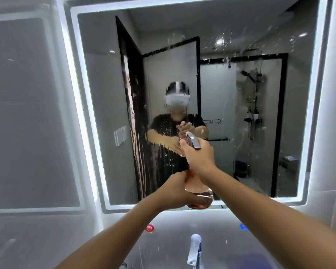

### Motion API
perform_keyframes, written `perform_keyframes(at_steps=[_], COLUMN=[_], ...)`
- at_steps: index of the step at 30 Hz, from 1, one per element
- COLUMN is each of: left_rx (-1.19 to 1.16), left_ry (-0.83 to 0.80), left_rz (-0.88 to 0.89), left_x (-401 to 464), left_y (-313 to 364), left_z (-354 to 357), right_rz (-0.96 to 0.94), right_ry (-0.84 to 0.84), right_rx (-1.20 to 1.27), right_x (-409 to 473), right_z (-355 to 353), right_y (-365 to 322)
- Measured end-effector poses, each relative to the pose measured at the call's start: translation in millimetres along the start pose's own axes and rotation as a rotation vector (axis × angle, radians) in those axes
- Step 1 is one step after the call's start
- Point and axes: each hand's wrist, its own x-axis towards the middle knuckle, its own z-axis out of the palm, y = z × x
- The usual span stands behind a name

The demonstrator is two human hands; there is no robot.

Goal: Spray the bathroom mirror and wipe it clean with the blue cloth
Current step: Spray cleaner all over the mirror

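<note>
A spray bottle (199,193) with a rounded, pinkish clear body is held up in front of the mirror (105,117), close to its lower edge at about 6 o'clock of the glass. The bottle's neck and dark trigger head (193,141) are gripped by the right hand (197,155), fingers curled round them. The bulb of the bottle is cupped from the 9 o'clock side by the left hand (176,188), its fingers wrapped round the glass.

The mirror is bordered by a lit white strip (74,74) on all four sides. Droplets and spray marks are scattered toward 1 o'clock of the glass, and long runs are seen streaking down at about 8 o'clock of centre, left of the hands. The upper half of the glass, from 10 to 2 o'clock, is unobstructed by the arms.

Below the mirror, a chrome faucet (194,249) stands at 6 o'clock of the view, between the forearms, with a red round sticker (149,227) at its 10 o'clock and a blue one (243,226) at its 2 o'clock. The blue cloth cannot be made out with certainty.
</note>
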Motion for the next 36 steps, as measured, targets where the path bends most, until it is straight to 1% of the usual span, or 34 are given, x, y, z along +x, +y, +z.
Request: perform_keyframes(at_steps=[6, 12, 18, 22, 27, 36], left_rx=[-0.012, -0.010, -0.006, -0.006, -0.043, -0.069], left_ry=[-0.013, -0.011, -0.032, -0.024, -0.059, -0.061], left_rz=[0.008, 0.008, 0.001, 0.003, -0.008, -0.004], left_x=[3, 6, 9, 12, 13, 16], left_y=[4, 8, 6, 3, 4, 8], left_z=[8, 15, 22, 29, 37, 51], right_rz=[-0.006, 0.008, 0.036, 0.044, 0.070, 0.109], right_ry=[0.011, 0.070, 0.025, 0.037, 0.052, 0.124], right_rx=[-0.028, -0.049, -0.062, -0.072, -0.096, -0.142], right_x=[0, 0, 0, -2, -2, -2], right_z=[-8, -13, -21, -26, -31, -36], right_y=[3, 6, 11, 15, 24, 33])
